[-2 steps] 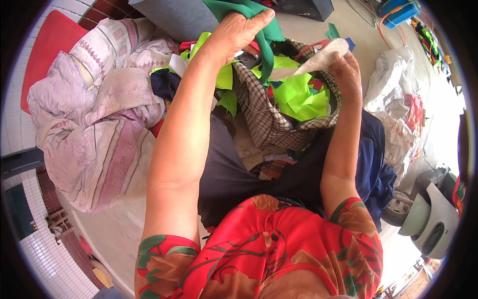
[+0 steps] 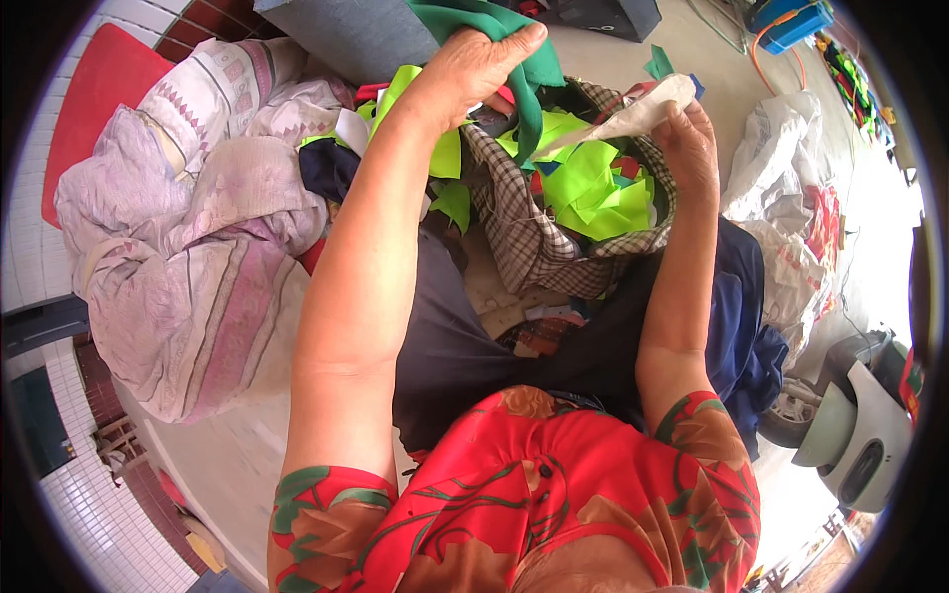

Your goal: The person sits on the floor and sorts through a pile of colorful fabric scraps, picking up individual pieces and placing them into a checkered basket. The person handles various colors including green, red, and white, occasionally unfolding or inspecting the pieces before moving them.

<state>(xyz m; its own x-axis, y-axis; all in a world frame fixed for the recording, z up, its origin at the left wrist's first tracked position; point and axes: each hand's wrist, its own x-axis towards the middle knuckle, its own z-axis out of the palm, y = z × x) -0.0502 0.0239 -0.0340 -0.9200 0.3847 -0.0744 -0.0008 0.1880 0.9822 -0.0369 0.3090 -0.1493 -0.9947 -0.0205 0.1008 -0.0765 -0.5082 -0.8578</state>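
My left hand point(image 2: 473, 67) is closed on a dark green cloth scrap point(image 2: 537, 71), whose lower end hangs over the edge of a checked fabric bag point(image 2: 524, 232). Pinched in my right hand point(image 2: 689, 138) is a white cloth scrap point(image 2: 633, 117), stretching leftward above the bag's mouth. Bright yellow-green scraps point(image 2: 597, 193) fill much of the bag, with bits of other colours among them. The bag stands between my knees. To the left of it, under my left forearm, lie more yellow-green pieces point(image 2: 453, 203) and a dark navy cloth point(image 2: 328, 166).
A large bundle of pinkish patterned cloth point(image 2: 198, 247) lies at the left, near a red panel point(image 2: 99, 109). Grey boxes point(image 2: 346, 40) stand at the back. White plastic bags point(image 2: 776, 148) and a blue container point(image 2: 794, 25) are on the right, with a grey-white machine point(image 2: 860, 435) nearer.
The white scrap has shifted slightly, its free end now narrower and lower to the left. Both hands stay almost in place, still holding their scraps.
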